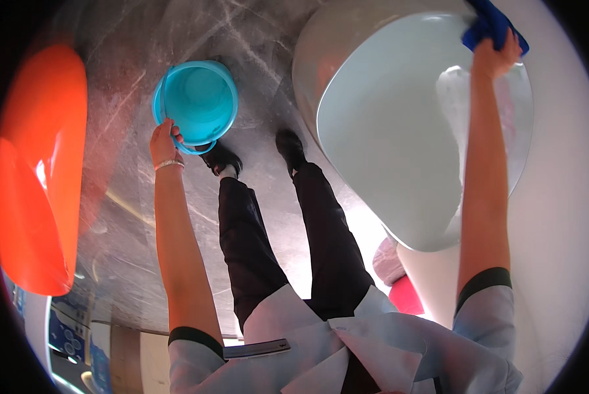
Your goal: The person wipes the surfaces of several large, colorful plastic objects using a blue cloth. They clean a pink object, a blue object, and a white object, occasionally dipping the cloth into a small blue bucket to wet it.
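Observation:
My left hand [164,143] grips the handle of a turquoise plastic bucket [203,101], whose open top faces me; it looks nearly empty, with a few dark specks on its inner wall. Out at the upper right, my right hand [499,56] holds a dark blue cloth [496,24] at the far rim of a large white glossy basin-like shell [388,133]. The cloth covers part of that rim. My right forearm reaches over the shell's hollow.
A glossy orange curved seat or shell [43,172] stands at the left. Grey marbled floor [127,98] lies under my black shoes [289,147]. A red rounded object [407,297] and a brownish one [388,261] sit below the white shell.

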A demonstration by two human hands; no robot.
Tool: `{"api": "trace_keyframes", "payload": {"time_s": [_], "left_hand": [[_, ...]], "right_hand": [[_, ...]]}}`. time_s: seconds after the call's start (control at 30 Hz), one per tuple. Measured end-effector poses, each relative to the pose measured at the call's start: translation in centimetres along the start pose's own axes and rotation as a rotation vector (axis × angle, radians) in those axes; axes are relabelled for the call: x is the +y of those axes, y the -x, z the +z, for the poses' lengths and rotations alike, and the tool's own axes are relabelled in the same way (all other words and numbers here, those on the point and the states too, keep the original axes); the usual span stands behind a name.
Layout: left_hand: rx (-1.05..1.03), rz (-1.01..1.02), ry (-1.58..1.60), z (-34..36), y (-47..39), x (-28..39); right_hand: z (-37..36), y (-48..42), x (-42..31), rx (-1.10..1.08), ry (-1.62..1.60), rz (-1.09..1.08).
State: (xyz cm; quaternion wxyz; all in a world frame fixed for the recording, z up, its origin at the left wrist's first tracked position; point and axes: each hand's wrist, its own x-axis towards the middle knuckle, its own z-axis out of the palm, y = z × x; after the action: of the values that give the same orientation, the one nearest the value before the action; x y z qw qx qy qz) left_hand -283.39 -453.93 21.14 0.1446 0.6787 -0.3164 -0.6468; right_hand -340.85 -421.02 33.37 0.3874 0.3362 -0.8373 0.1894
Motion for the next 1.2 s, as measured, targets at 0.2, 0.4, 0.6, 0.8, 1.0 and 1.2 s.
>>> {"api": "trace_keyframes", "payload": {"time_s": [0.2,0.4,0.6,0.8,1.0,1.2], "left_hand": [[-0.167,-0.01,-0.13,-0.1,0.4,0.8],[-0.167,-0.031,-0.208,-3.1,-1.6,1.0],[-0.095,-0.002,-0.266,-7.5,-3.9,-0.5],[-0.056,0.055,-0.235,-8.7,-4.7,-4.1],[-0.102,0.154,-0.331,-10.5,-5.8,-6.0],[-0.188,0.009,-0.311,-12.1,-6.3,-5.4]], "right_hand": [[-1.0,8.2,-16.5,-0.164,-0.264,0.243],[-10.0,23.7,-24.8,-0.684,-0.357,0.533],[-24.1,32.0,-23.4,-1.278,-0.244,0.402],[-26.2,32.5,-17.9,-2.074,0.423,0.654],[-22.7,28.1,-22.7,-1.691,0.084,0.812],[-15.1,22.9,-36.9,-1.313,-0.579,1.178]]}}
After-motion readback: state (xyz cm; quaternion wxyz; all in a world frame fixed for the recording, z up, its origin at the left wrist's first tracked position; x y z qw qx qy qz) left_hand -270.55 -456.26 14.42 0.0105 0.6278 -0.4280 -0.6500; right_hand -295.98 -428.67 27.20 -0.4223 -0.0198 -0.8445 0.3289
